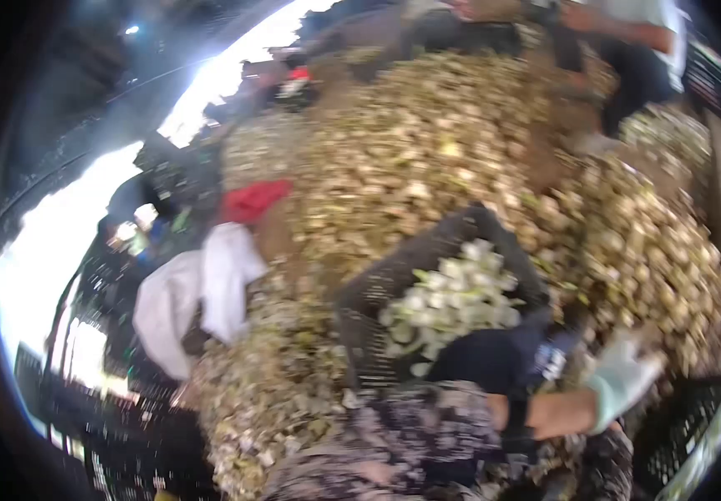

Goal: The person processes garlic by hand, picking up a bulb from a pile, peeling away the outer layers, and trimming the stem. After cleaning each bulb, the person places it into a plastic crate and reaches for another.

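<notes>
My right hand (627, 376), in a pale glove with a light green cuff, reaches toward the lower right edge of a heap of brownish bulbs (648, 259). Motion smears its fingers, so any grip is hidden. A dark band circles the forearm behind the glove. My left hand cannot be made out. Left of the glove, a black crate (385, 288) holds pale, peeled bulbs (460, 292). Dark cloth (477, 359) overlaps the crate's near edge.
Loose skins (277, 392) lie left of the crate. Another black crate (682, 426) stands at lower right. Beyond are a large bulb heap (410, 142), red cloth (256, 200), a person in pale clothing (181, 296) at left, and another person (627, 50) at upper right.
</notes>
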`<state>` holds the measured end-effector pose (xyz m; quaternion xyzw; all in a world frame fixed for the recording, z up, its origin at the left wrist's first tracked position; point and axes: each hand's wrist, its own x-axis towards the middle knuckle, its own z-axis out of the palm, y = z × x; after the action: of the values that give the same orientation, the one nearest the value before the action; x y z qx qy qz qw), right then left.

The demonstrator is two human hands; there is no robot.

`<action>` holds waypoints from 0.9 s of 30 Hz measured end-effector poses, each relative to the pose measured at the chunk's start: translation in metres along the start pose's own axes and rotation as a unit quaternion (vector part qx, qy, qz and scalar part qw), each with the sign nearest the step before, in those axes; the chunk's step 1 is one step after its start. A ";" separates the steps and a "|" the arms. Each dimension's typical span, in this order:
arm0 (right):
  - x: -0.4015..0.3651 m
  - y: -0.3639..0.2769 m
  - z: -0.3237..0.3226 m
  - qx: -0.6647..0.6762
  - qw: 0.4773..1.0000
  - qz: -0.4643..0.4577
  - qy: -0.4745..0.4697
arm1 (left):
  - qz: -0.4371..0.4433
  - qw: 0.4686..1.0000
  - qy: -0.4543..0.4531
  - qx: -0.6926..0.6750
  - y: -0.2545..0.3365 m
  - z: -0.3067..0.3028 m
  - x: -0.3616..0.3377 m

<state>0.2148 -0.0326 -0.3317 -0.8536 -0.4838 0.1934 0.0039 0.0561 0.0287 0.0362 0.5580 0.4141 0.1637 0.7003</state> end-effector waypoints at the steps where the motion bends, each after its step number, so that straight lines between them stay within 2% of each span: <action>1: -0.001 0.002 -0.010 0.028 1.000 -0.003 -0.003 | -0.030 0.998 -0.042 -0.030 0.021 -0.009 -0.008; 3: -0.007 0.014 -0.037 0.143 0.990 -0.003 -0.010 | 0.093 0.989 0.053 0.097 -0.025 0.014 0.018; 4: -0.013 0.018 -0.054 0.273 0.962 -0.002 -0.020 | 0.103 0.988 0.057 0.097 -0.018 0.007 0.016; 5: -0.024 0.015 -0.081 0.430 0.902 0.001 -0.042 | 0.053 0.997 -0.001 -0.052 -0.004 -0.001 0.008; 6: -0.039 0.012 -0.109 0.553 0.830 0.009 -0.070 | -0.001 0.977 -0.065 -0.201 0.005 -0.005 0.001; 7: -0.058 0.002 -0.142 0.661 0.745 0.008 -0.093 | 0.052 0.996 0.013 -0.077 0.006 -0.007 -0.002; 9: -0.101 -0.021 -0.200 0.804 0.580 -0.023 -0.128 | 0.096 0.992 0.001 -0.077 -0.017 -0.001 0.012; 10: -0.125 -0.028 -0.226 0.850 0.508 -0.035 -0.133 | 0.014 0.998 -0.006 -0.053 -0.007 -0.002 0.006; 11: -0.116 0.022 -0.181 0.814 0.569 -0.100 -0.066 | -0.062 0.998 -0.025 -0.016 0.003 -0.010 -0.006; 12: -0.151 -0.011 -0.201 0.890 0.454 -0.037 0.005 | -0.052 0.988 -0.048 -0.139 -0.005 -0.008 -0.009; 13: -0.179 -0.018 -0.218 0.986 0.008 -0.068 -0.154 | 0.192 0.963 -0.030 0.185 -0.057 -0.001 0.011; 14: -0.212 -0.066 -0.273 0.879 0.472 -0.060 -0.022 | 0.125 0.986 -0.103 -0.039 -0.056 0.014 0.002; 15: -0.209 -0.059 -0.239 0.846 0.526 -0.070 0.056 | 0.028 0.955 -0.159 -0.249 -0.053 0.018 -0.002; 16: -0.219 -0.079 -0.254 0.776 0.611 -0.134 0.083 | -0.030 0.910 -0.252 -0.327 -0.034 0.014 -0.017; 17: -0.224 -0.085 -0.257 0.852 0.510 -0.110 0.049 | -0.094 0.852 -0.327 -0.398 -0.018 0.005 -0.030; 18: -0.229 -0.093 -0.267 0.858 0.495 -0.125 0.056 | -0.120 0.831 -0.380 -0.388 -0.034 0.000 -0.018; 19: -0.233 -0.099 -0.280 0.865 0.479 -0.137 0.060 | -0.112 0.821 -0.392 -0.399 -0.031 -0.002 -0.018; 21: -0.229 -0.093 -0.280 0.803 0.587 -0.036 0.099 | -0.148 0.822 -0.403 -0.374 -0.012 -0.007 -0.023; 22: -0.226 -0.087 -0.277 0.784 0.612 -0.046 0.094 | -0.102 0.836 -0.401 -0.359 -0.011 -0.004 -0.026; 23: -0.230 -0.088 -0.293 0.821 0.562 -0.043 0.091 | -0.057 0.849 -0.397 -0.343 -0.009 -0.001 -0.027; 24: -0.226 -0.076 -0.277 0.837 0.535 -0.044 0.102 | -0.029 0.835 -0.421 -0.353 0.008 0.004 -0.041; 25: -0.220 -0.066 -0.260 0.853 0.507 -0.048 0.115 | -0.010 0.856 -0.403 -0.323 0.008 0.008 -0.041; 27: -0.227 -0.072 -0.285 0.738 0.645 -0.100 0.173 | 0.048 0.923 -0.322 -0.204 -0.003 0.011 -0.037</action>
<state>0.1465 -0.1306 0.0196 -0.5325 -0.2536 0.3336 0.7355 0.0415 -0.0050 0.0483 0.4447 0.0962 0.0894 0.8860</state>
